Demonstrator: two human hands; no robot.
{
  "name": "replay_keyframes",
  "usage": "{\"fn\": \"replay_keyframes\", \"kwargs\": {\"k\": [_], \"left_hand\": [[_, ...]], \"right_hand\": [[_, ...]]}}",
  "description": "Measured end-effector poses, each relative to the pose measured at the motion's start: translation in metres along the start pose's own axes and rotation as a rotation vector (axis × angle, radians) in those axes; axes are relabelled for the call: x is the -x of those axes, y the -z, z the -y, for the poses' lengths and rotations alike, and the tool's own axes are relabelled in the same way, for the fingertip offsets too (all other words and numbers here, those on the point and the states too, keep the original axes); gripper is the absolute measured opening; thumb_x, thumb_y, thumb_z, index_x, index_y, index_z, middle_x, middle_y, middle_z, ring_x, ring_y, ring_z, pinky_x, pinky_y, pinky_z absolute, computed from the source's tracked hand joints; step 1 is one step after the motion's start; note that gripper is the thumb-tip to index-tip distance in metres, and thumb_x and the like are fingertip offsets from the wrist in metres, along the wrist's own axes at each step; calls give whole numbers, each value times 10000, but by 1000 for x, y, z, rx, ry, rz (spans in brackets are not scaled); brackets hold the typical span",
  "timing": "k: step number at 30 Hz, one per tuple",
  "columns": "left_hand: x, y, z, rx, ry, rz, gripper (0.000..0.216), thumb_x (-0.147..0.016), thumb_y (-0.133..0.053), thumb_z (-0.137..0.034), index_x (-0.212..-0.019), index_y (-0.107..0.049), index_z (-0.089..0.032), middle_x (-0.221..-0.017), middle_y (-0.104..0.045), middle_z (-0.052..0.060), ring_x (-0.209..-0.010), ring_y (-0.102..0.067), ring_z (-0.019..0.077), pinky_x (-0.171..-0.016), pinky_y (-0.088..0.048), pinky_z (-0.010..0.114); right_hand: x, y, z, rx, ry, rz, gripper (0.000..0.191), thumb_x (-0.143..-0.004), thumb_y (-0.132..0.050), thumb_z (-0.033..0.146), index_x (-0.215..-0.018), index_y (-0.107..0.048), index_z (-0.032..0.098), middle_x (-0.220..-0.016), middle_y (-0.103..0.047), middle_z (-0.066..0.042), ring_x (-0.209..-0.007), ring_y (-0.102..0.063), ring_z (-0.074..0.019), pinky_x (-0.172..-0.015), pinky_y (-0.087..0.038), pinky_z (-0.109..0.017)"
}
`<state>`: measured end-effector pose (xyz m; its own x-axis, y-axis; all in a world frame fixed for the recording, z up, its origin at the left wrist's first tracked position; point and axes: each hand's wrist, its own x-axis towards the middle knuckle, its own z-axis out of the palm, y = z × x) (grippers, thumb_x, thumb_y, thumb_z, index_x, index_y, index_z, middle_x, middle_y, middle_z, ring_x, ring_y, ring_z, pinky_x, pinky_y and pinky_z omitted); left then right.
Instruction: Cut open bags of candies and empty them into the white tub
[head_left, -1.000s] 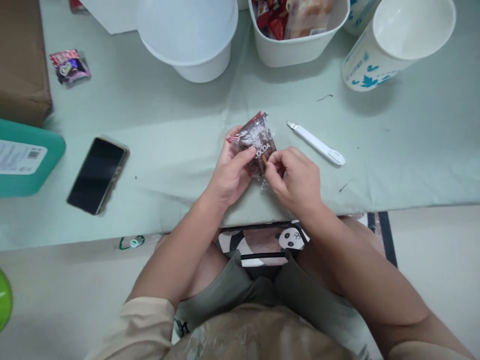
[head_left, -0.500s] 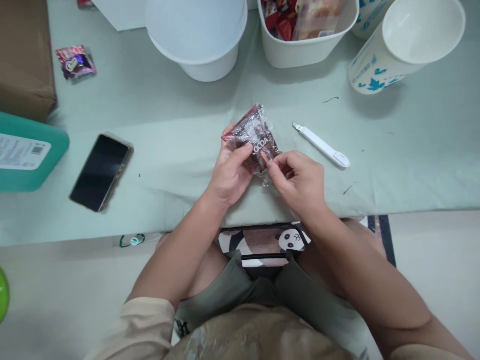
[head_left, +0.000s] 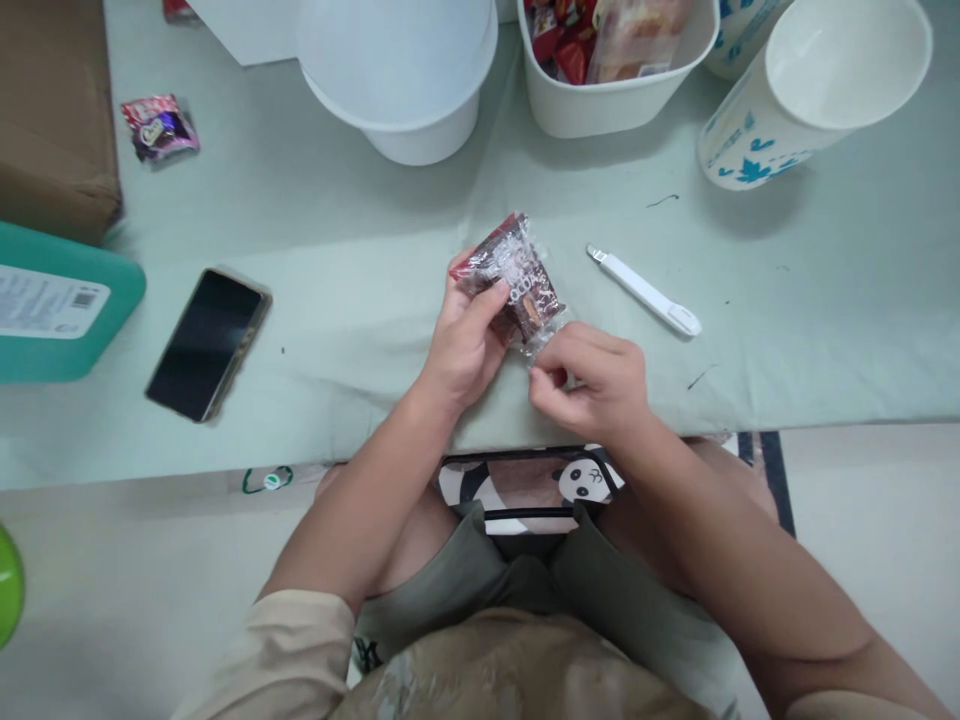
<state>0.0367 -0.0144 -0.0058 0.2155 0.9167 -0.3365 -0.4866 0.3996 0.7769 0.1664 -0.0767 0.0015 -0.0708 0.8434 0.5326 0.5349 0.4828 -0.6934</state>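
Grey-green shorts point(head_left: 442, 580) cover the person's legs, closest to us. Between the legs, by the table edge, is a flat thing with a panda picture point(head_left: 585, 480) on it.

Next come the two hands, held just over a pale green cloth point(head_left: 360, 260). The left hand point(head_left: 469, 340) has hold of a small brown and red packet point(head_left: 517, 265), with its thumb pressed on the front. The packet is tilted, in shiny clear wrap, and some letters show on it. The right hand point(head_left: 596, 385) has its fingers curled in, right at the low end of the wrap. Its fingertips are partly hidden, so I can't tell if they pinch the wrap or only sit beside it.

To the right of the packet, a white cutter point(head_left: 645, 292) lies on the cloth, near but not touching. Well over to the left lies a black phone point(head_left: 206, 345), and past it is a green box point(head_left: 112, 285) with a white label.

Farther back, on the left, a little pink and purple sweet point(head_left: 160, 130) lies near a brown box point(head_left: 56, 120). In the middle is a round white tub point(head_left: 420, 145). Beside it, a squarer white tub point(head_left: 615, 110) holds red packets point(head_left: 574, 60). A big paper cup point(head_left: 739, 150) with blue leaves is on the right.
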Motion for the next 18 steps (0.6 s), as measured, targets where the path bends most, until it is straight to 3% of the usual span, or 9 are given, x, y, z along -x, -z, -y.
{"fn": "replay_keyframes", "kwargs": {"k": [3, 6, 9, 14, 18], "left_hand": [[0, 1, -1, -14, -3, 10, 460, -782, -811, -383, -1145, -544, -292, -1140, -701, 16, -1150, -696, 231, -973, -581, 371], [2, 2, -2, -39, -3, 48, 502, -776, -832, -428, -1173, -552, -298, -1150, -696, 20, -1191, -686, 248, -999, -574, 385], [4, 3, 0, -92, -26, 126, 542, -775, -855, -444, -1211, -559, -316, -1258, -691, 21, -1234, -670, 244, -1035, -559, 371], [8, 5, 5, -206, -110, 227, 583, -836, -816, -491, -1343, -578, -330, -1428, -649, 38, -1335, -627, 245, -1158, -478, 374], [10, 6, 3, -233, -50, 224, 629, -835, -811, -525, -1383, -583, -316, -1370, -684, 52, -1316, -649, 266, -1143, -503, 387]], "right_hand": [[0, 3, -1, -2, 35, -12, 173, -842, -603, 134, -715, -527, 224, -614, -547, 42, -548, -495, -92, -527, -376, -238], [-3, 7, -6, 87, -180, -99, 199, -869, -682, 313, -766, -536, 227, -637, -566, 37, -545, -500, -105, -548, -386, -263], [-4, 6, -8, 192, -332, -45, 217, -860, -679, 351, -752, -541, 223, -658, -587, 24, -555, -506, -114, -571, -383, -281], [-2, 3, -2, 92, -84, 23, 225, -926, -595, 203, -710, -537, 220, -677, -575, 16, -613, -512, -111, -579, -384, -260], [-5, 13, -3, -17, 47, 24, 167, -959, -565, 186, -801, -572, 238, -709, -601, 14, -630, -544, -118, -588, -430, -264]]}}
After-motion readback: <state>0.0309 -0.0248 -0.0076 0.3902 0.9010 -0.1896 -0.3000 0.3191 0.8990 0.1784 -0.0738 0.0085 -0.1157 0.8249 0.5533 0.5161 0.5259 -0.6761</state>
